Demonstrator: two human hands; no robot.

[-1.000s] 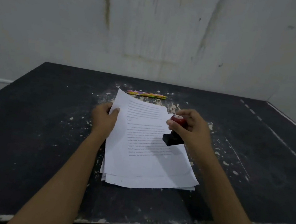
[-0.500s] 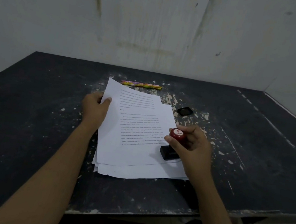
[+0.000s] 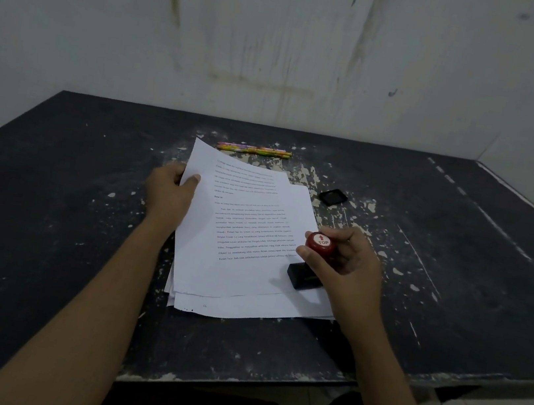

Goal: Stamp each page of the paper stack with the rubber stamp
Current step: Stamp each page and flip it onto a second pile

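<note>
- Head view looks down on a matte black tabletop (image 3: 48, 221), its surface scuffed and flecked with chipped pale patches, thickest around the middle.
- A loose stack of thin white printed paper sheets (image 3: 244, 251) lies at the centre of the table, edges fanned and uneven, and the near corners are offset so several layers show.
- Left hand (image 3: 169, 194) grips the far-left edge of the top sheet, thumb on top and fingers curled under; that edge lifts clear of the stack in a soft curve.
- Right hand (image 3: 345, 269) pinches the rubber stamp with a glossy red round knob and black rectangular base (image 3: 314, 261); thumb and fingers close around the knob.
- The stamp's flat base presses onto the lower right part of the top page, just below the last lines of print; the knob's cap reads "TOP" with an arrow.
- A small black rounded-square ink pad (image 3: 333, 197) sits on the table beyond the stack's right edge, apart from the paper.
- Two slim yellow pencils with multicoloured patterns (image 3: 254, 149) lie side by side just past the far end of the stack.
- A stained, streaky off-white wall (image 3: 283, 38) rises behind the table.
</note>
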